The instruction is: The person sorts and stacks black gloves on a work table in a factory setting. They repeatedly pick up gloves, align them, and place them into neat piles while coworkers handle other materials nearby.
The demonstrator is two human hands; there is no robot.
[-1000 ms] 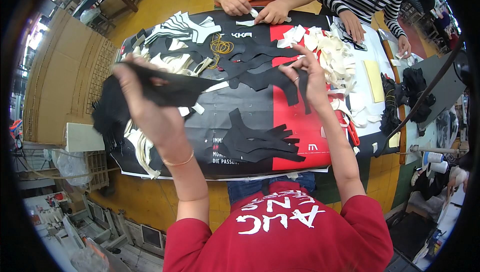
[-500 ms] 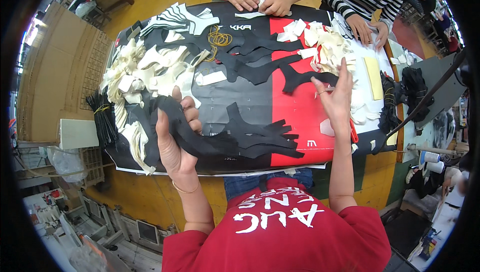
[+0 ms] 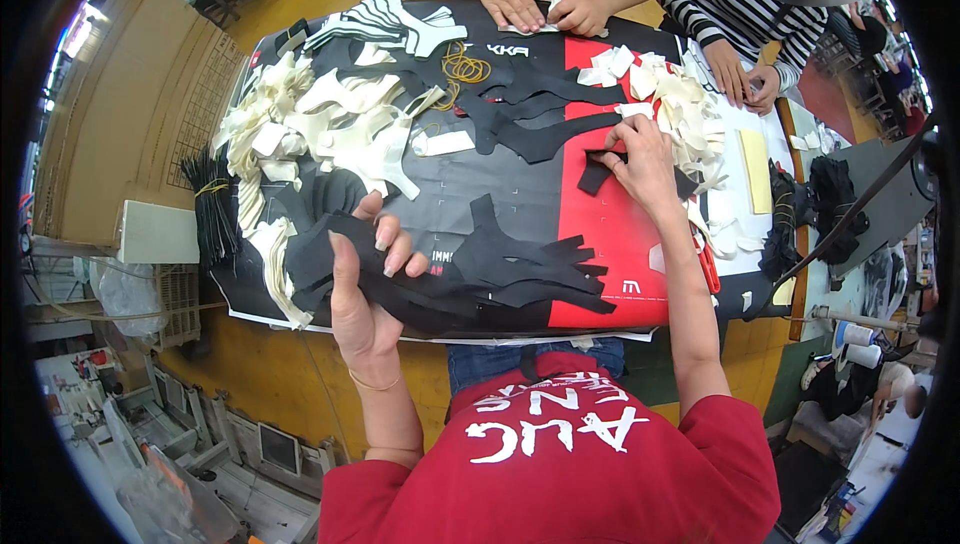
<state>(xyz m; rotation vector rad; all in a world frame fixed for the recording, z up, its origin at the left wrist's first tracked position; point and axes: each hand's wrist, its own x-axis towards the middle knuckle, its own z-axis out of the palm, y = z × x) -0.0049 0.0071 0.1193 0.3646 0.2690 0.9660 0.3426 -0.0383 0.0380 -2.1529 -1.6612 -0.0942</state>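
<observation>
My left hand is curled palm up near the table's front edge. Black cut fabric pieces pass between its thumb and fingers, their strips spreading right along the edge. Over the red part of the table my right hand grips a single black fabric piece, fingers bent down onto it; part of it is hidden under the hand. Just beyond, more black fabric pieces lie flat. Heaps of cream fabric pieces lie on both sides, a left heap and a right heap.
Yellow rubber bands and striped white pieces lie at the back. A tied black bundle is at the left edge, beside a cardboard box. Two co-workers' hands work across the table. A yellow strip lies right.
My right hand has come down from an open, raised pose onto the black fabric piece, lifting its left end. My left hand has lowered slightly with its black fabric pieces. The view has shifted a little.
</observation>
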